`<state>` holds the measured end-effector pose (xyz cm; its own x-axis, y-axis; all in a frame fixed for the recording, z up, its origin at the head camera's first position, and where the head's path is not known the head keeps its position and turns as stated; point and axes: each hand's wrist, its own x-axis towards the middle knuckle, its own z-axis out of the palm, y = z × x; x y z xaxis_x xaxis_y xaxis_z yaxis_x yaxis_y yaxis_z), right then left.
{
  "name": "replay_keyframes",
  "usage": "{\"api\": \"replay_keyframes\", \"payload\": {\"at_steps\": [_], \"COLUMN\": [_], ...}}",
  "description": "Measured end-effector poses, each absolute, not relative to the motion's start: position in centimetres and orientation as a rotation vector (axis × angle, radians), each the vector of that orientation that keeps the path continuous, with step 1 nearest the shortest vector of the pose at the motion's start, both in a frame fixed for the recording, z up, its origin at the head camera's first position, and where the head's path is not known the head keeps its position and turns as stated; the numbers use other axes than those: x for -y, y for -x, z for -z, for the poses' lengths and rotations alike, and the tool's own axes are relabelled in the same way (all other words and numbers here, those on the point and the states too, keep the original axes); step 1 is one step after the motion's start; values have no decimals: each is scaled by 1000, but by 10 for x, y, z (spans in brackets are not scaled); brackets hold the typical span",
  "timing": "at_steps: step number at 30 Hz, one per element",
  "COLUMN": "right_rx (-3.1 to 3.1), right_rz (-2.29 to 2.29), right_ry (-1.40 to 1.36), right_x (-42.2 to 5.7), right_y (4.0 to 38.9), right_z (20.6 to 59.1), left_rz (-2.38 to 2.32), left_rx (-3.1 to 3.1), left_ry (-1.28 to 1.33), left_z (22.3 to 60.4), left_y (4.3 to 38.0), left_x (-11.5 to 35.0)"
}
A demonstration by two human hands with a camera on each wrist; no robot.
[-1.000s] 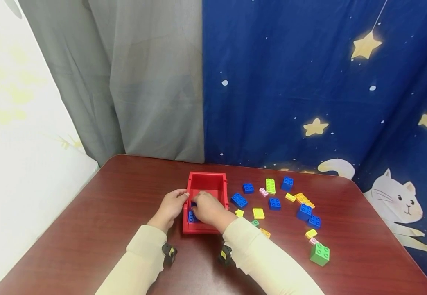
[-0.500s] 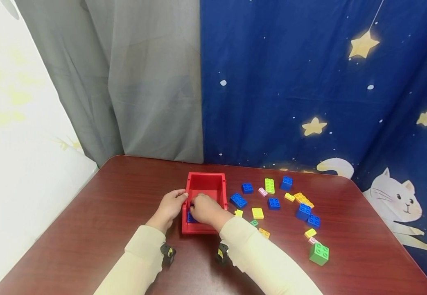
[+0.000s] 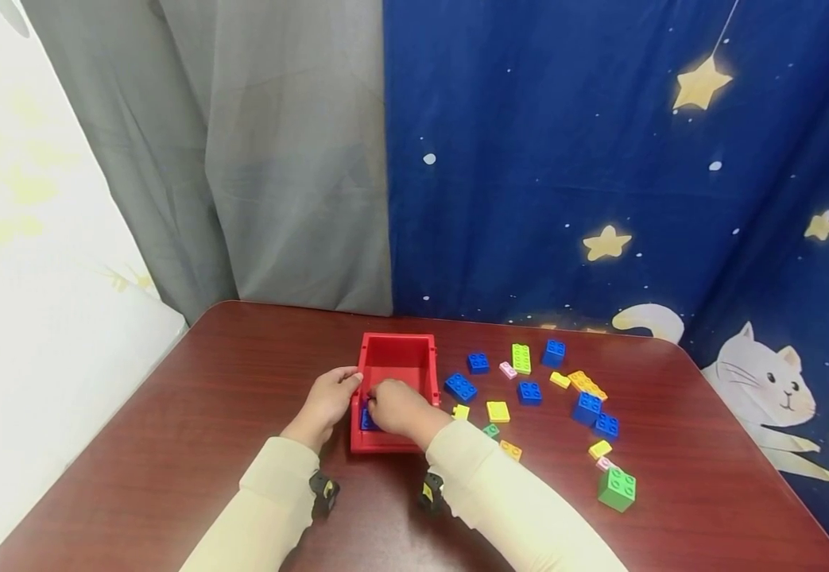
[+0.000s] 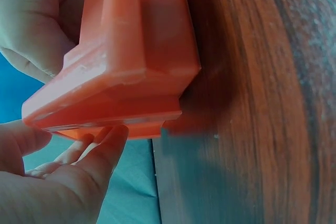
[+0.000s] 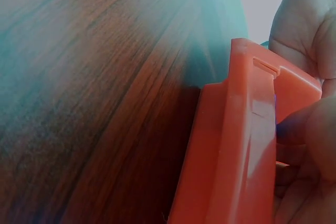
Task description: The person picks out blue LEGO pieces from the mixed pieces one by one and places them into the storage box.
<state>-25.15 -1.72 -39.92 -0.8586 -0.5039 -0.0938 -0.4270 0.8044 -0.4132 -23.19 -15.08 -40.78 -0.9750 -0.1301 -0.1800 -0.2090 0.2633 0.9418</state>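
A red open-topped box stands on the table. My left hand holds its left wall, thumb at the rim and the other fingers along the outside; the left wrist view shows these fingers under the red edge. My right hand reaches down into the near part of the box, fingers curled. Just left of its fingertips, inside the box, a blue brick shows in part. The right wrist view has the right hand behind the red wall. I cannot tell whether it grips a brick.
Loose bricks lie right of the box: a blue brick, a lime brick, a yellow brick, an orange brick and several others. A tall green brick stands nearest the front right. Curtains hang behind the table.
The right hand's fingers have shifted slightly left and down inside the box. The left hand keeps its hold on the wall. The view has turned slightly.
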Motion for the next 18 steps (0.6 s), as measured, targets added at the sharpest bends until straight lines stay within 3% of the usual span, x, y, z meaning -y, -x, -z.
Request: {"api": "replay_keyframes", "payload": {"at_steps": [18], "right_rx": [-2811], "right_rz": [639], "right_ry": [742], "right_x": [0], "right_y": [238], "right_z": [382], "left_rz": [-1828], "left_rx": [-2460], "left_ry": [316], "left_z": [409], "left_y": [231], "left_x": [151]}}
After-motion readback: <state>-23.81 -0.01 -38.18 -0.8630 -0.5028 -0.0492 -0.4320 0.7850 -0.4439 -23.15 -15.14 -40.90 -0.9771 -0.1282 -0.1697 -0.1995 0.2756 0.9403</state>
